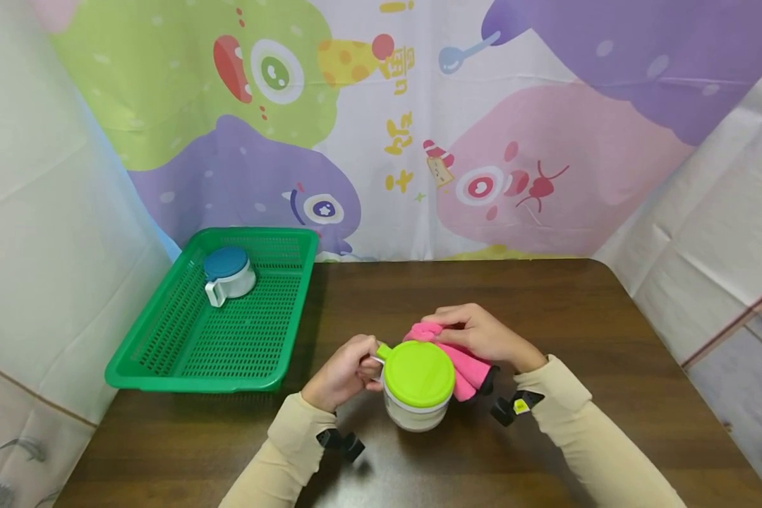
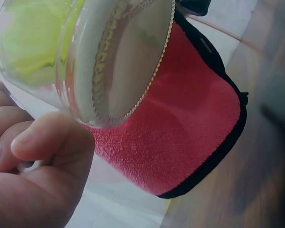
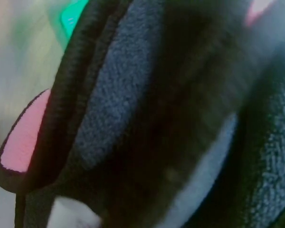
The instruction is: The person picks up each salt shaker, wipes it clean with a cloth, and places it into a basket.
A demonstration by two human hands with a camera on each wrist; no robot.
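Note:
A clear-walled seasoning jar with a bright green lid (image 1: 419,374) is held above the brown table, its base tipped toward the left wrist camera. My left hand (image 1: 346,370) grips it by the handle, fingers curled and thumb over them. On the jar's far right side, my right hand (image 1: 482,335) pinches a folded pink cloth (image 1: 470,370) against the jar near the lid's edge. In the left wrist view the cloth (image 2: 180,118) hangs behind the jar, pink with black edging. Its dark grey underside (image 3: 118,80) fills most of the right wrist view and hides the right fingers there.
A green plastic basket (image 1: 165,382) stands at the left of the wooden table (image 1: 546,296). Inside it, toward the back, sits a similar white jar with a blue lid (image 1: 226,262). A curtain with cartoon monsters (image 1: 394,212) hangs behind the table.

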